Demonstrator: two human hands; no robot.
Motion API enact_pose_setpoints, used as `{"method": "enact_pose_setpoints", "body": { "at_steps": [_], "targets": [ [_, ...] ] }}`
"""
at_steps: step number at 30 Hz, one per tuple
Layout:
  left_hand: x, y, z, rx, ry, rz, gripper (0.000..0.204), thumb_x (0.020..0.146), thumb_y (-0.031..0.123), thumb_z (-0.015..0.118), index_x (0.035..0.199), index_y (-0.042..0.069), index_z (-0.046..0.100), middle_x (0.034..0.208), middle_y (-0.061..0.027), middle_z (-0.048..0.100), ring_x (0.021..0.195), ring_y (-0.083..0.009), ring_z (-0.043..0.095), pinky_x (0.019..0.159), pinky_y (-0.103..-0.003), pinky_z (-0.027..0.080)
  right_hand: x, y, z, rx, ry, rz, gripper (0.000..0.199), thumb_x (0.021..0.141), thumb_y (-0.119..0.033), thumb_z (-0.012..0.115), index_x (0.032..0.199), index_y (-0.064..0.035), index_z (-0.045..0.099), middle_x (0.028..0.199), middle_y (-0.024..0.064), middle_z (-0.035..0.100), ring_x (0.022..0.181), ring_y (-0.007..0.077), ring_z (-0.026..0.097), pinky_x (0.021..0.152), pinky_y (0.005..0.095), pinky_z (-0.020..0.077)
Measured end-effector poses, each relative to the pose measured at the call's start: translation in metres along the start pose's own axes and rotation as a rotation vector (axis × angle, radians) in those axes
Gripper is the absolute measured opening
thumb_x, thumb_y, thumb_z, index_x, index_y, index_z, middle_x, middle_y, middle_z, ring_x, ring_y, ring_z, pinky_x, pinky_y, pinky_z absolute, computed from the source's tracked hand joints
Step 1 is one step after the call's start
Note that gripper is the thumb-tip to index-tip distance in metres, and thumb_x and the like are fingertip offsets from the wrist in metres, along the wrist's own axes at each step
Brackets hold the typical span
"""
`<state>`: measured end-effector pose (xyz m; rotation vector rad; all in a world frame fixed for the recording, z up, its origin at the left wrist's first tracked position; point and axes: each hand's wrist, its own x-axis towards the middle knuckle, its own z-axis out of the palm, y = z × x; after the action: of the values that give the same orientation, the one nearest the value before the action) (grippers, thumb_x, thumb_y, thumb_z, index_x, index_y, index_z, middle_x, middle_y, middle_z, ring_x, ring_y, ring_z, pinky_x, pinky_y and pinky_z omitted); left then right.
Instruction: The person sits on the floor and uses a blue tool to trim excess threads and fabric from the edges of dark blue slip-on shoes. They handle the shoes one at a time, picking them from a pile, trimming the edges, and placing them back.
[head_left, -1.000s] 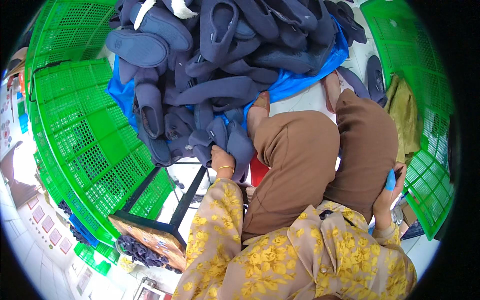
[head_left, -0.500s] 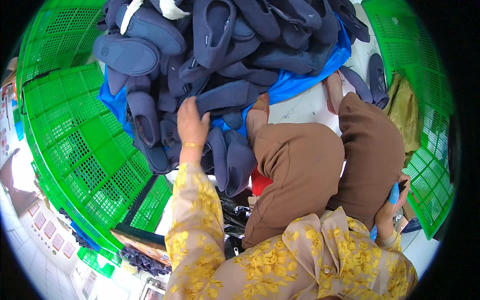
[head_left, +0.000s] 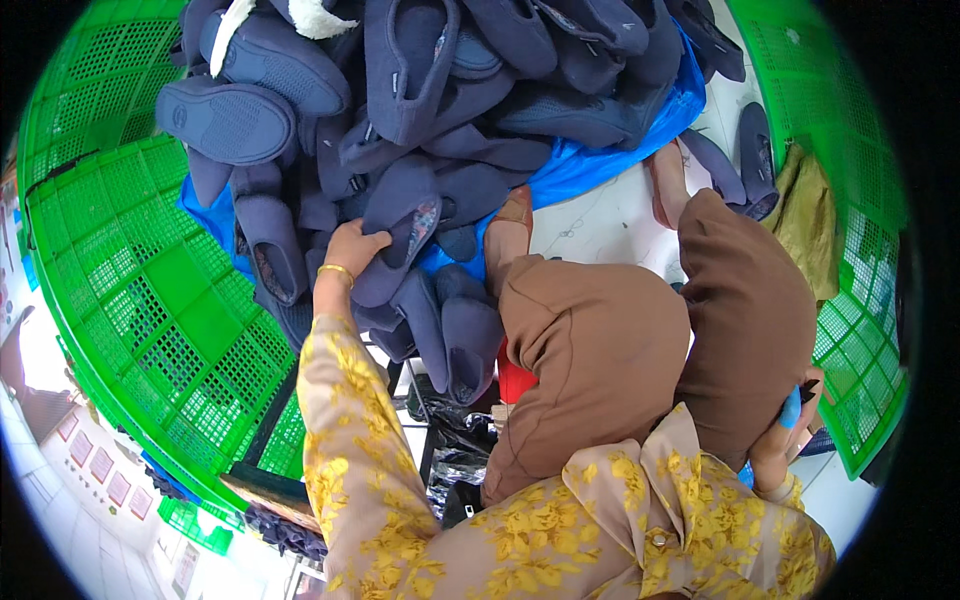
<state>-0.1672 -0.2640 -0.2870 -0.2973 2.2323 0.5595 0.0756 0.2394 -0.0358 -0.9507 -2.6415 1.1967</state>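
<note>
The left hand (head_left: 352,248) grips a navy fabric slip-on shoe (head_left: 396,235) at a heap of similar shoes (head_left: 460,112), some with pale tags (head_left: 396,80) too small to read; whether the right hand (head_left: 773,455), beside brown trousers (head_left: 600,345), holds anything, I cannot tell.

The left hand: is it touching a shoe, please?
Touching. The head view shows the left hand on a shoe, its thumb lying over the shoe's edge.

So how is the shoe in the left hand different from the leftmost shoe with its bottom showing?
The held shoe shows its opening and patterned lining; the sole-up shoe shows its textured bottom. The left hand grips the held shoe; no hand touches the sole-up shoe. Both are dark blue.
</note>
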Motion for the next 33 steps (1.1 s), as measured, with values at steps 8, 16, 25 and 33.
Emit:
{"method": "enact_pose_setpoints", "body": {
  "at_steps": [8,16,25,33],
  "targets": [
    [0.035,-0.011,0.040,0.156,0.001,-0.227,0.074,0.064,0.024,0.078,0.128,-0.003,0.053,0.124,-0.0254,0.058,0.117,-0.0345,0.057,0.099,-0.038,0.045,0.003,-0.004,-0.006,-0.025,-0.056,-0.016,0.020,0.091,-0.024,0.042,0.092,-0.0048,0.046,0.089,0.0039,0.048,0.085,0.0125,0.041,0.082,0.0280,0.0335],
    [0.001,0.038,0.039,0.512,0.156,0.045,0.046,0.075,0.010,0.062,0.120,0.006,0.056,0.112,-0.0187,0.063,0.106,-0.0349,0.060,0.091,-0.042,0.049,0.000,0.001,-0.005,0.008,-0.049,-0.011,0.018,0.091,-0.021,0.041,0.092,-0.0039,0.045,0.090,0.0057,0.048,0.086,0.0144,0.042,0.083,0.0297,0.0339],
    [0.000,0.056,0.032,0.484,0.019,0.488,0.045,0.070,0.001,0.068,0.113,0.011,0.058,0.117,-0.0119,0.059,0.108,-0.0326,0.058,0.091,-0.042,0.048,0.001,0.002,-0.007,-0.014,-0.041,-0.034,0.018,0.091,-0.021,0.041,0.092,-0.0040,0.045,0.090,0.0061,0.048,0.086,0.0145,0.042,0.082,0.0293,0.0337],
    [0.046,0.091,0.079,0.595,-0.106,0.026,0.084,0.067,0.019,0.081,0.140,0.014,0.039,0.138,-0.0117,0.047,0.124,-0.0314,0.050,0.098,-0.040,0.046,0.002,-0.003,-0.002,0.061,-0.005,0.001,0.017,0.089,-0.023,0.044,0.087,-0.0062,0.041,0.083,0.0026,0.040,0.080,0.0132,0.035,0.078,0.0293,0.0303]
  ]
}}
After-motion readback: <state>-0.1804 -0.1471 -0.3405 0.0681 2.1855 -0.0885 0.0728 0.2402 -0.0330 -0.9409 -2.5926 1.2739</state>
